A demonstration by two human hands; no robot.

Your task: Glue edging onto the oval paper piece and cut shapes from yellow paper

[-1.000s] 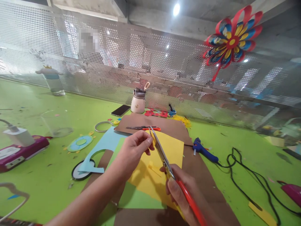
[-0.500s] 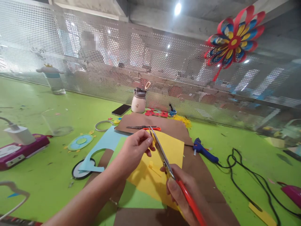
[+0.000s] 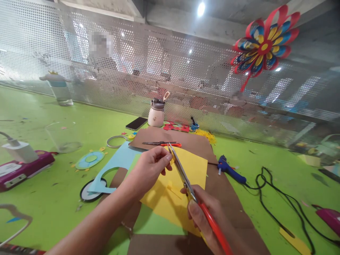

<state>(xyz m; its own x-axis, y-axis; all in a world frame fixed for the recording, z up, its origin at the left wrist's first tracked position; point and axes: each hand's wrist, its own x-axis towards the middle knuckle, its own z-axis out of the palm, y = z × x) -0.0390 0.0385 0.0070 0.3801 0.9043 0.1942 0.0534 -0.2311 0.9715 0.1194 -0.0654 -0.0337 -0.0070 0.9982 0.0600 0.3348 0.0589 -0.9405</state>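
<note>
Between the thumb and fingers of my left hand [image 3: 156, 163] is a small piece of yellow paper [image 3: 172, 158], mostly hidden by the fingertips. My right hand [image 3: 203, 209] grips red-handled scissors [image 3: 183, 173], whose blades point up and away, right beside that yellow piece. Below both hands lies a yellow sheet [image 3: 192, 161] with thin yellow scraps [image 3: 174, 189] on it. It overlaps a green sheet [image 3: 156, 221] and a cut blue sheet [image 3: 122, 159], all on brown cardboard [image 3: 225, 205]. A second pair of scissors [image 3: 162, 143] rests on the cardboard's far part.
A blue glue gun [image 3: 231, 171] with a tangled black cord [image 3: 273, 198] lies at the right. A white bottle [image 3: 156, 113] and a phone [image 3: 136, 123] are at the back. Leftward are a clear cup [image 3: 62, 138], a purple power strip [image 3: 29, 171] and a black-rimmed disc [image 3: 91, 191].
Hands and scissors hold almost the same pose. The whole view has shifted very slightly; nothing was let go or taken hold of.
</note>
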